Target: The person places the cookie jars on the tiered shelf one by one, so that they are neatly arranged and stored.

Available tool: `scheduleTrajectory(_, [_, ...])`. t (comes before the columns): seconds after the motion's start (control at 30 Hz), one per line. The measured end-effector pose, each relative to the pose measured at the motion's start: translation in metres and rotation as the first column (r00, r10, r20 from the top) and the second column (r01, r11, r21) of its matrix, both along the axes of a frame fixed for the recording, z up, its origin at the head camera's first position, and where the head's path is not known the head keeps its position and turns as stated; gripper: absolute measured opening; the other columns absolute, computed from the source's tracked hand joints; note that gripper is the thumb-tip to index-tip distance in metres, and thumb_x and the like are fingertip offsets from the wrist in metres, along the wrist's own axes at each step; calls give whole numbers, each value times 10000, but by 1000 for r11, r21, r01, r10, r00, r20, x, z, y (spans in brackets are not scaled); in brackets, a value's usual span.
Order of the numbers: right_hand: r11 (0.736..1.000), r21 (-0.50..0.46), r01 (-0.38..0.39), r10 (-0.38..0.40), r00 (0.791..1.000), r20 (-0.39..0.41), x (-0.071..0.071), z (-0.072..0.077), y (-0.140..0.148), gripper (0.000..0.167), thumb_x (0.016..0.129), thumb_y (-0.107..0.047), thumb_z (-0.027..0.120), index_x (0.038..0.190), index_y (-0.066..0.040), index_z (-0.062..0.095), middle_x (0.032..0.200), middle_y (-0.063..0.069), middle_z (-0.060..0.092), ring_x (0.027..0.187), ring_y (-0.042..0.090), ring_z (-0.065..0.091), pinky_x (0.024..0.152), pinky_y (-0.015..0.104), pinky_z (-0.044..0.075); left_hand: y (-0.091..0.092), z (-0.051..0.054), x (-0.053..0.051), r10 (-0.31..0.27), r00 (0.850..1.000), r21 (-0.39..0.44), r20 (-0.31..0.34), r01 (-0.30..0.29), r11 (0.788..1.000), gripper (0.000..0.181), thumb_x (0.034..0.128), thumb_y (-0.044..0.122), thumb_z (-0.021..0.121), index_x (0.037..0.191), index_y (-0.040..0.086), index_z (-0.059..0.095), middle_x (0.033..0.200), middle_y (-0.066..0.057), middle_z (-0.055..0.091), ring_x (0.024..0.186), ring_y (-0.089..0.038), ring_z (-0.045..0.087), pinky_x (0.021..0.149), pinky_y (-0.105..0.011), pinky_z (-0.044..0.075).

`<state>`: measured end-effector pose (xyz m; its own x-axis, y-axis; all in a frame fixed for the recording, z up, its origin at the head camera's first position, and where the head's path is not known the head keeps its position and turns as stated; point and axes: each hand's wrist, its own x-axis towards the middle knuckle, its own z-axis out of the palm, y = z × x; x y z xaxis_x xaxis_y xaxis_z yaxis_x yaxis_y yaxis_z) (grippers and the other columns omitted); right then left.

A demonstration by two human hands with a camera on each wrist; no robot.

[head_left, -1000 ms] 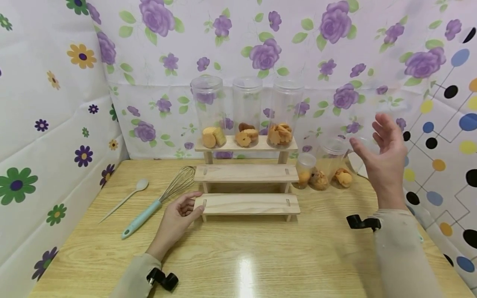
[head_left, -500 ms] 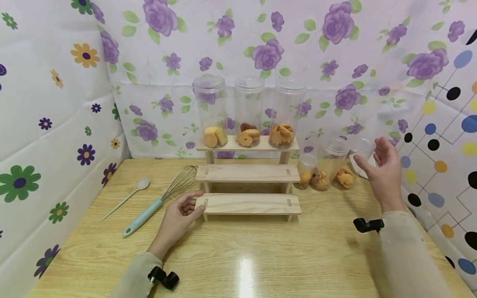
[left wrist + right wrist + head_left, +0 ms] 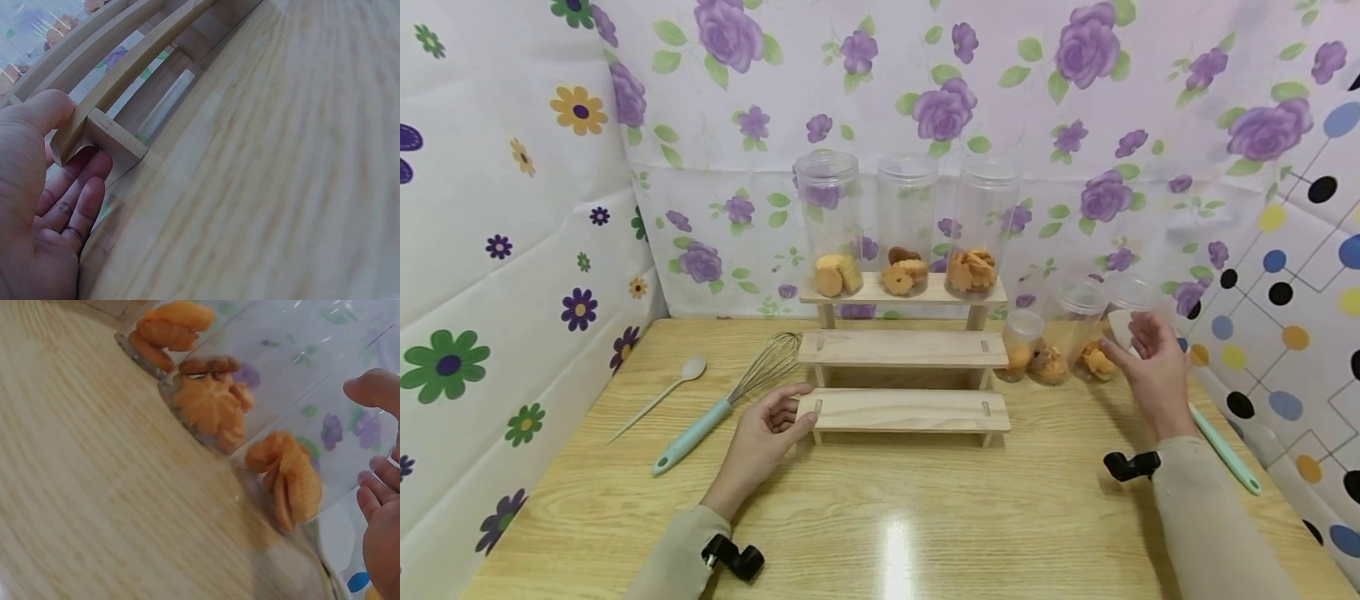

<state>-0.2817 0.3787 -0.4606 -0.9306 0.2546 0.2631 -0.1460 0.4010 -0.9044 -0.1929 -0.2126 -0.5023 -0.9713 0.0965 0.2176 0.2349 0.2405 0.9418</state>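
Note:
A three-tier wooden display stand (image 3: 902, 409) stands mid-table. My left hand (image 3: 766, 429) grips the left end of its lowest tier, thumb on top and fingertips beneath the board, as the left wrist view shows. To the right of the stand are a short clear jar (image 3: 1022, 329), a tall jar (image 3: 1073, 312) and another tall jar (image 3: 1129, 293), each with cookies in the bottom. Beside the rightmost jar my right hand (image 3: 1153, 375) is held with thumb and fingers apart. In the right wrist view a gap separates thumb and fingers, and contact with the jar cannot be told.
Three tall lidded jars (image 3: 908, 217) with cookies stand on the top tier. Left of the stand lie a whisk (image 3: 700, 429) and a pale spoon (image 3: 662, 392). A light blue handle (image 3: 1228, 454) of a spatula-like utensil lies by the right forearm. Patterned cloth (image 3: 730, 108) closes off the back and sides.
My right hand has come down and slightly left toward the rightmost jar. The left hand keeps its grip on the stand. The head view has shifted slightly.

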Motion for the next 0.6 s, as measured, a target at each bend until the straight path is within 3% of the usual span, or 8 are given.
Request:
scheduleTrajectory(0.27, [1000,27,-14,14,1000,18,-2,-17,1,891,1064,-306,801,1762,-86,292,1742,244,387,1605,366,411,1256,247,385,0,-1,0,-2,1000,-5,-9,2,1000,434,1049,185,823,1468,170,710,1089,-143,745,807,-182,650,711,-257,540])
scheduleTrajectory(0.5, [998,62,4,-2,1000,-26,-2,-23,1,762,1054,-257,815,1694,-90,437,1603,99,564,1353,19,574,1119,136,466,1,0,0,3,1000,-7,-6,-3,1000,443,1047,177,824,1474,162,705,1092,-147,740,809,-176,648,725,-256,549])
scheduleTrajectory(0.6, [998,63,2,0,999,-38,-2,-22,1,733,1052,-240,818,1674,-77,466,1536,24,596,1319,-3,581,1100,127,476,0,0,0,5,1000,-7,-4,-5,1000,443,1048,179,823,1475,168,704,1093,-146,737,804,-176,642,720,-256,544])
